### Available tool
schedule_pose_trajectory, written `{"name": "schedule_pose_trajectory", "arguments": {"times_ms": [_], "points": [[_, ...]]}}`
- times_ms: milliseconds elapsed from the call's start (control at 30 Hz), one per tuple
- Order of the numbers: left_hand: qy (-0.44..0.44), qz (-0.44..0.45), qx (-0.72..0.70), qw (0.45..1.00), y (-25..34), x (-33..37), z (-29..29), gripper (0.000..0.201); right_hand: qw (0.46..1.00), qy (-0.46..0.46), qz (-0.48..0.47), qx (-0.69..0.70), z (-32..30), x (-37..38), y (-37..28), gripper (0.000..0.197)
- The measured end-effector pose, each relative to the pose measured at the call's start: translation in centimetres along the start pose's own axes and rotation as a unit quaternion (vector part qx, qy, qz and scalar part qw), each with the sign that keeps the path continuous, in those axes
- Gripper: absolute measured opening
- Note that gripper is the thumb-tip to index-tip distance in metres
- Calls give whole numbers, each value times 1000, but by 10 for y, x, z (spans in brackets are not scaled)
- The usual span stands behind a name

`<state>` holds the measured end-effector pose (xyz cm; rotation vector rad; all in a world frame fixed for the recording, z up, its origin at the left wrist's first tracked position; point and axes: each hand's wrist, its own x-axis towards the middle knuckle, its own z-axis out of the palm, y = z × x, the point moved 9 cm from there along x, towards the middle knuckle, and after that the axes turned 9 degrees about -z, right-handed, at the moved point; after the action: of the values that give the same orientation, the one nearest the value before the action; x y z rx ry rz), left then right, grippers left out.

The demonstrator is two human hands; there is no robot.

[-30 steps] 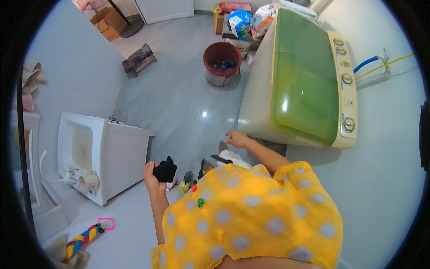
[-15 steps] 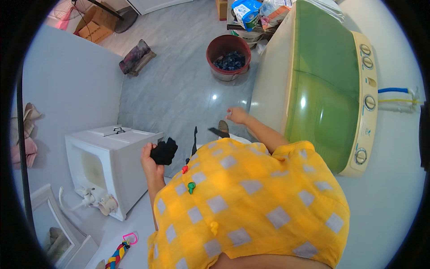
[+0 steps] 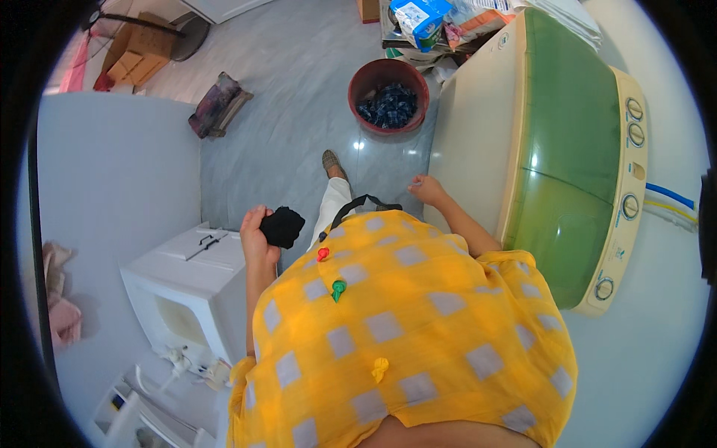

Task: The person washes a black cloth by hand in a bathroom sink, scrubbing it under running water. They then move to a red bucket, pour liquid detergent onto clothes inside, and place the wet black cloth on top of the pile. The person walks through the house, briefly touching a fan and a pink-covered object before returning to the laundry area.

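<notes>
My left hand [image 3: 258, 237] grips a bunched black cloth [image 3: 282, 227] out in front of me on the left; its folds hide what kind of piece it is. My right hand [image 3: 426, 190] hangs beside the washing machine [image 3: 571, 160], its fingers curled in, and I see nothing in them. The machine is a twin-tub with a green lid and a cream panel of knobs. Ahead on the floor stands a dark red bucket [image 3: 364, 118] with dark, patterned cloth [image 3: 388, 105] inside.
A white washbasin cabinet [image 3: 196, 261] stands at the left, near a pale wall. Farther off are a low stool-like thing [image 3: 219, 106] with a dark patterned cover, a cardboard box [image 3: 142, 56] and a fan base [image 3: 190, 39]. Packages [image 3: 420, 21] sit beyond the bucket.
I have stepped forward, and one foot now shows ahead of me. The basin cabinet has slid back in view. The black cloth stays in my left hand; my right fingers look more curled.
</notes>
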<state>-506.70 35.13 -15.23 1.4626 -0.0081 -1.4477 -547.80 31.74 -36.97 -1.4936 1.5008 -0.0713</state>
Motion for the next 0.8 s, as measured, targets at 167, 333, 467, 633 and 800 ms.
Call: {"name": "schedule_pose_trajectory", "arguments": {"times_ms": [167, 333, 467, 633, 800], "points": [[-28, -51, 29, 998, 43, 72, 37, 7, 998, 29, 61, 17, -13, 24, -1, 44], [-20, -94, 65, 993, 64, 140, 45, 9, 998, 45, 45, -24, -24, 85, -22, 45], [35, -139, 64, 988, 49, 169, 26, 8, 998, 43, 17, -32, -33, 164, -49, 44], [140, -159, 71, 975, 8, 205, -20, 8, 1000, 10, 18, -2, -12, 283, -38, 44], [225, -202, 51, 952, -47, 231, -53, 9, 994, -12, 31, -104, 16, 428, 16, 43]]}}
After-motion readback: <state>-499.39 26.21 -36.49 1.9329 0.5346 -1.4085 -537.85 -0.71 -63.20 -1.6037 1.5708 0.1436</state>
